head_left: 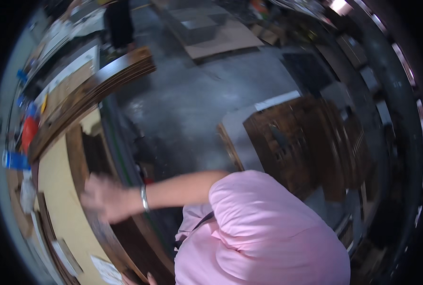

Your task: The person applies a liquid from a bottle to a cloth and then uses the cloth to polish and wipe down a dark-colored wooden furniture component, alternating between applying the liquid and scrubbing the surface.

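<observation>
The long dark brown board [130, 237] lies on the left, running lengthwise along the near side of the cream tabletop [55, 180]. Over it is the right hand [108, 198], a silver bracelet [144, 198] at its wrist. Its fingers are blurred but look apart, with nothing seen between them; whether they touch the board cannot be told. The left hand [138, 280] shows only as fingertips at the lower edge, by the board's near end; whether they are clamped on it cannot be told. Just left of them lies a white printed sheet [106, 270]. A stack of brown planks [95, 90] crosses the tabletop's far end. Brown wooden panels [292, 142] stand on the right, and another person in dark clothing [119, 23] is at far left.
</observation>
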### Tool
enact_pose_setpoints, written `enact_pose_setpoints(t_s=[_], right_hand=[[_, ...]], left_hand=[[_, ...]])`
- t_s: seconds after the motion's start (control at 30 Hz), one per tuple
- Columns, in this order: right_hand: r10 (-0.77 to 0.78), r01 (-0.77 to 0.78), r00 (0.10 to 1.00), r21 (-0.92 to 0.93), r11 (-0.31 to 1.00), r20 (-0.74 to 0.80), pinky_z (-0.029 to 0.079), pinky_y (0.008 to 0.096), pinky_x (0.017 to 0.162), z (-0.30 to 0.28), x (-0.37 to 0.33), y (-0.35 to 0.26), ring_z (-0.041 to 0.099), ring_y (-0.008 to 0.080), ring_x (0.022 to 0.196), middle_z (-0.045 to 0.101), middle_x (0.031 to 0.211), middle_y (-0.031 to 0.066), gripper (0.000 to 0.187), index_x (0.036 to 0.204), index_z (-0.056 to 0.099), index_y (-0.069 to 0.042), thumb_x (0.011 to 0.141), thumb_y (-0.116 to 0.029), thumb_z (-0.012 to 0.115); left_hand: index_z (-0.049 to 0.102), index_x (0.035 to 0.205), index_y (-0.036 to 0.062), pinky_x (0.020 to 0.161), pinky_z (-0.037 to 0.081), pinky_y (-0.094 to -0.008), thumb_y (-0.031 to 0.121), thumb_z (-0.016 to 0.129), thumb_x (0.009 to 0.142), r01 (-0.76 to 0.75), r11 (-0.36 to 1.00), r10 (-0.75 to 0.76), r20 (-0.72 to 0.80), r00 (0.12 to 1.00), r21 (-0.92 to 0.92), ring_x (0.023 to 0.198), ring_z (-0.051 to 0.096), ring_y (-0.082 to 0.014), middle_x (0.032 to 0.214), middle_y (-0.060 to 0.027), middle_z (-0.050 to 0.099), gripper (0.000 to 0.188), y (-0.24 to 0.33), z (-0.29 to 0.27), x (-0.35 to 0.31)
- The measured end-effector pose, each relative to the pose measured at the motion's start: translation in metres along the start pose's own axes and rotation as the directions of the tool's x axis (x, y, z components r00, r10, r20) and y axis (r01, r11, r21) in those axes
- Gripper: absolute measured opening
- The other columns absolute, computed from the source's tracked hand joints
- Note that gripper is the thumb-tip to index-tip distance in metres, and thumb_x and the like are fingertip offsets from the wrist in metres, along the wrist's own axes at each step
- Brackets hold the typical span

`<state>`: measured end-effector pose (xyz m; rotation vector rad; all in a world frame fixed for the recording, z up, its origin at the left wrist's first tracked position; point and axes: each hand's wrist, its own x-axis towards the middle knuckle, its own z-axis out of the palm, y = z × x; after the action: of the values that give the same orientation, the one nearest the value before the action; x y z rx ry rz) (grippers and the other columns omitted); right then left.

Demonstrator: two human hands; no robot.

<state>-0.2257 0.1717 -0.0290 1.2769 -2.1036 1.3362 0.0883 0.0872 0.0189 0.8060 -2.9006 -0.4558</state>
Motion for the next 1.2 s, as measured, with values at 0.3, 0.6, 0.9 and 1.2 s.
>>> enact_pose_setpoints(t_s=[0.3,0.6,0.9,1.2], right_hand=[[-0.086,0.059,0.986,0.182,0.981,0.145,0.043,0.0485,0.071,0.022,-0.001,-0.002,0.050,0.0331,0.092,0.054,0.094,0.0138,0.034,0.076,0.061,-0.009,0.057,-0.037,0.069],[-0.355,0.194,0.847,0.393,0.899,0.395,0.045,0.0436,0.081,0.003,-0.044,-0.050,0.052,0.0279,0.105,0.053,0.113,0.0133,0.068,0.128,0.059,-0.007,0.068,-0.033,0.077],[0.064,-0.061,0.998,-0.257,0.964,0.005,0.048,0.0454,0.078,-0.034,0.099,0.146,0.052,0.0327,0.096,0.054,0.101,0.0150,0.039,0.110,0.064,-0.012,0.081,-0.038,0.070],[-0.036,0.055,0.997,-0.285,0.957,0.072,0.047,0.0446,0.077,-0.035,0.115,0.160,0.054,0.0310,0.092,0.055,0.097,0.0136,0.035,0.103,0.067,-0.011,0.086,-0.041,0.065]], left_hand=[[0.040,0.149,-0.0023,0.115,0.033,-0.0497,0.032,0.074,0.083,-0.114,0.993,0.111,-0.129,0.985,-0.023,0.135,0.043,-0.0446,0.149,-0.0259,0.044,0.082,-0.026,-0.002,0.002],[0.039,0.150,0.0019,0.115,0.030,-0.0511,0.026,0.081,0.070,0.176,0.981,-0.178,-0.020,0.984,-0.083,0.137,0.038,-0.0438,0.149,-0.0235,0.041,0.094,-0.017,0.008,-0.003],[0.042,0.148,0.0028,0.111,0.034,-0.0517,0.026,0.082,0.063,0.195,0.979,-0.191,-0.062,0.980,0.066,0.132,0.043,-0.0444,0.145,-0.0233,0.045,0.096,-0.009,-0.002,-0.011],[0.044,0.147,0.0046,0.114,0.033,-0.0491,0.025,0.079,0.063,0.282,0.958,-0.281,-0.042,0.959,0.045,0.135,0.042,-0.0419,0.147,-0.0215,0.045,0.094,0.000,-0.005,-0.007]])
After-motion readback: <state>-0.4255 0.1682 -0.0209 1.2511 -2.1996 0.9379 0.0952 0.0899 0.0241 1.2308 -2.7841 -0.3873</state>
